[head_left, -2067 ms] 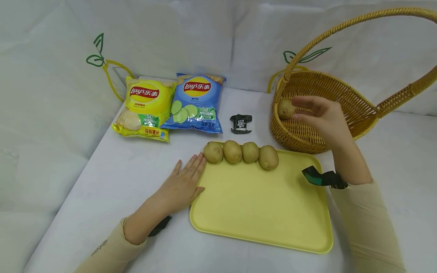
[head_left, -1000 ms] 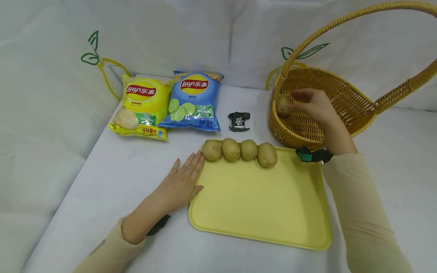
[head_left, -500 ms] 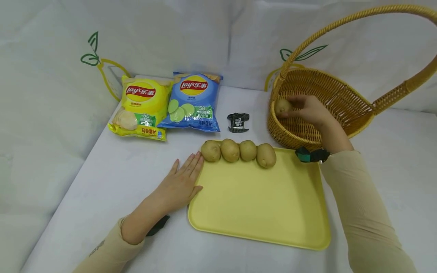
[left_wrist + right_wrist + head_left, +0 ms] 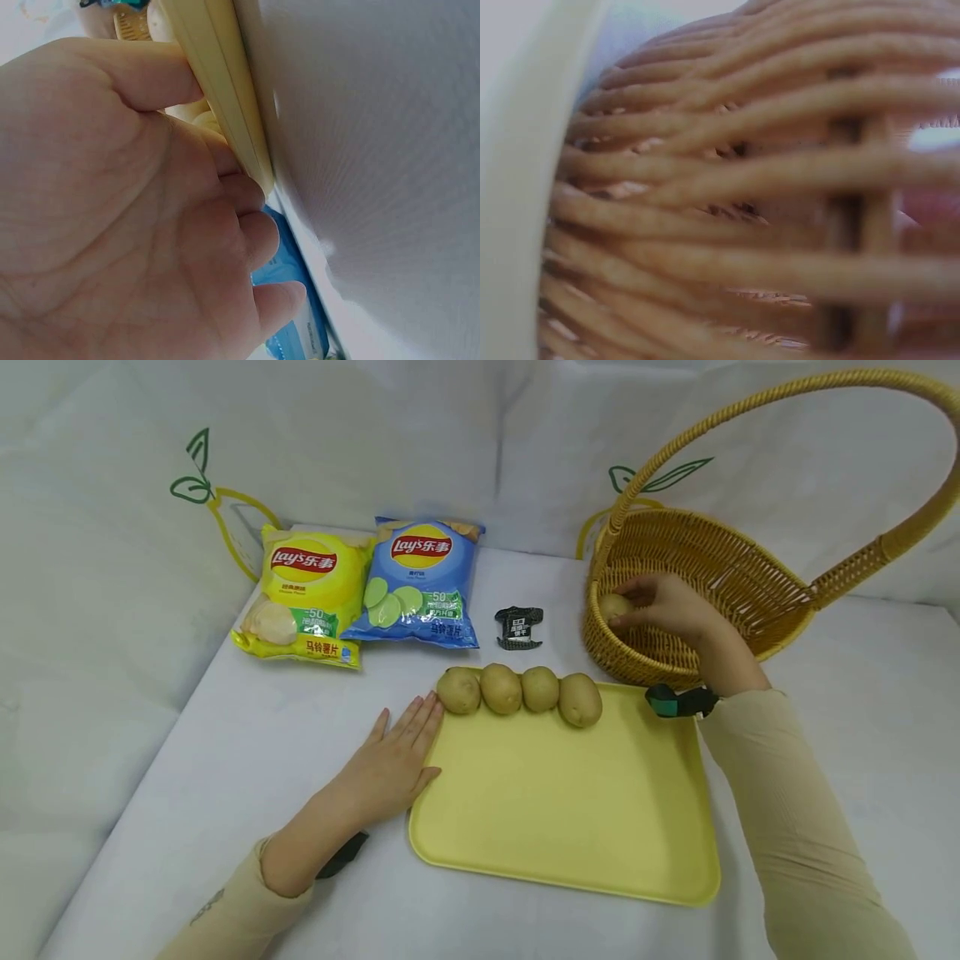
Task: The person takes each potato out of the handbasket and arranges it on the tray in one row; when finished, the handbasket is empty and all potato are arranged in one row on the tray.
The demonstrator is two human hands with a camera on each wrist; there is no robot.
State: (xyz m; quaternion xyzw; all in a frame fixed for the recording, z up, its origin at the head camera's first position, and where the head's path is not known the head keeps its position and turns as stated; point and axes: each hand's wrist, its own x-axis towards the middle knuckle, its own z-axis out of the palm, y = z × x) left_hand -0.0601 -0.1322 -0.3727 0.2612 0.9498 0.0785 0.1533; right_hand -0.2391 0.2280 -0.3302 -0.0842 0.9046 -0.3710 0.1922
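My right hand [image 4: 663, 606] reaches down into the wicker basket [image 4: 637, 662], its thumb and fingers around a potato [image 4: 613, 607] close to the basket's left wall. Part of that potato is hidden by the fingers. With fingers straight, my left hand [image 4: 390, 768] lies along the left edge of the yellow tray [image 4: 562, 810]. The left wrist view shows the left palm [image 4: 112, 210] against the tray's side. Several potatoes [image 4: 501, 689] stand in a row at the tray's back edge, the leftmost beside the left fingertips. Woven strands fill the right wrist view.
A yellow chip bag [image 4: 303, 597] and a blue chip bag [image 4: 420, 583] lie at the back left. Between them and the basket is a small black packet [image 4: 519, 627]. The basket's tall handle [image 4: 750, 412] arches up over the right side.
The right hand has moved down and slightly left in the basket with the potato. The left hand stays at the tray's edge. The whole view has shifted a little.
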